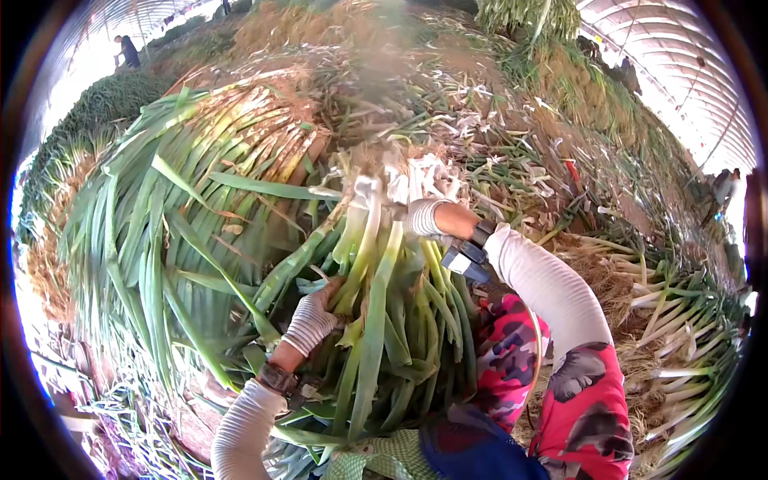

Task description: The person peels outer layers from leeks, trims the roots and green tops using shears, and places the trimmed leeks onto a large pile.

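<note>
A bunch of leeks (372, 312) lies in front of me, its green leaves toward my body and the pale ends pointing away. My left hand (314, 318), in a striped white glove, is closed around leek stalks at the left side of this bunch. At the far end, my right hand (422, 216), gloved the same way, is at the white shanks (432, 178). Its fingers are blurred and partly hidden, so their grip does not show. Each wrist wears a dark strap, and a small grey device (466, 262) sits at the right one.
A large heap of leeks (136, 224) rises on my left. More leeks (680, 320) lie in a row on the right, roots inward. Loose trimmings (480, 104) cover the ground ahead. A person (126, 51) stands far off at the upper left under the arched roof (680, 64).
</note>
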`<state>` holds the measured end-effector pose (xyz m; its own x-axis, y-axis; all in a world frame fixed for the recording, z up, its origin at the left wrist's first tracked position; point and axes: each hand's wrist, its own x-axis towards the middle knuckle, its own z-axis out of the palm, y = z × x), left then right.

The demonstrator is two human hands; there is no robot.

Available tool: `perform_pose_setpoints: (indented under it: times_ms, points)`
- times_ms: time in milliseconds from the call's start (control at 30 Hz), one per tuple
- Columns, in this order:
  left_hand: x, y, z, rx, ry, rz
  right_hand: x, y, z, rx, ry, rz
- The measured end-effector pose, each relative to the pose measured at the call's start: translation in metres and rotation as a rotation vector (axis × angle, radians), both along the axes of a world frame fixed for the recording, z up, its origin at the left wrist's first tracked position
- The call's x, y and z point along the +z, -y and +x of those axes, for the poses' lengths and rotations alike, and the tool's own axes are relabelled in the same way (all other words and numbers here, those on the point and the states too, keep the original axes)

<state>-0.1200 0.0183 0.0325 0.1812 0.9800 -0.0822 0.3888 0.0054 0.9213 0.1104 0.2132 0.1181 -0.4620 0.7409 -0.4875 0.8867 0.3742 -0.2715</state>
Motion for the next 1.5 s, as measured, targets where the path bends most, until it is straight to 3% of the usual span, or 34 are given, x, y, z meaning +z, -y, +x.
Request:
perform_pose_setpoints:
  times_ms: [67,200,233,267,333,367,433,500,633,700,767,867,900,933,1000,1067,1167,1233,1333,1400,1500]
  points:
    - [-0.011,-0.003,-0.004,0.001,0.191,-0.093,0.019,0.003,-0.009,-0.005,0.091,-0.044]
    - [0.007,-0.007,-0.015,-0.107,0.07,-0.087,0.028,-0.009,-0.018,0.019,0.211,0.023]
    - [0.033,-0.013,-0.021,-0.193,-0.19,-0.008,0.033,-0.003,-0.019,0.015,0.218,-0.012]
    - [0.053,-0.024,-0.03,-0.175,-0.354,-0.176,0.044,0.012,-0.022,0.012,0.226,-0.047]
    - [0.027,-0.052,-0.053,0.054,-0.568,-0.058,0.058,0.035,-0.025,0.012,0.239,-0.122]
    - [0.007,-0.066,-0.066,0.16,-0.708,-0.018,0.027,0.021,-0.018,0.077,0.336,-0.095]
    - [-0.019,-0.08,-0.073,0.276,-0.934,0.005,0.013,0.025,0.004,-0.019,-0.117,0.03]
    - [-0.037,-0.084,-0.072,0.3,-1.1,-0.035,0.047,0.046,0.005,-0.148,-0.011,0.108]
    - [-0.09,-0.113,-0.101,0.183,-0.958,-0.229,-0.006,0.071,0.03,0.077,-0.092,-0.014]
    - [-0.1,-0.11,-0.113,0.246,-0.819,-0.154,0.008,0.08,0.04,-0.099,-0.321,-0.006]
    - [-0.065,-0.101,-0.099,0.313,-0.726,-0.103,0.023,0.083,0.044,-0.285,-0.152,0.133]
    - [-0.009,-0.103,-0.088,0.427,-0.784,0.03,0.026,0.103,0.059,-0.062,-0.167,-0.087]
    - [0.023,-0.103,-0.082,0.418,-0.764,0.038,0.015,0.111,0.067,0.059,-0.227,0.012]
    - [0.059,-0.101,-0.069,0.436,-0.743,0.078,0.019,0.113,0.068,-0.014,-0.205,0.034]
    - [0.107,-0.101,-0.049,0.269,-0.714,0.187,0.034,0.117,0.071,-0.166,-0.161,0.08]
    - [0.158,-0.09,-0.01,0.163,-0.819,0.234,0.033,0.124,0.082,-0.217,-0.363,0.168]
    - [0.177,-0.086,0.031,0.026,-0.925,0.117,0.014,0.141,0.101,-0.199,-0.589,0.285]
    - [0.169,-0.073,0.066,0.007,-0.975,-0.046,0.008,0.151,0.111,-0.282,-0.429,0.262]
    - [0.094,-0.06,0.096,-0.103,-1.094,-0.165,0.011,0.182,0.116,-0.247,-0.252,0.159]
    - [0.083,-0.058,0.105,-0.097,-1.024,-0.17,-0.001,0.209,0.117,-0.222,-0.135,0.057]
    - [0.096,-0.065,0.092,-0.175,-0.777,-0.168,0.003,0.22,0.133,-0.316,-0.285,0.133]
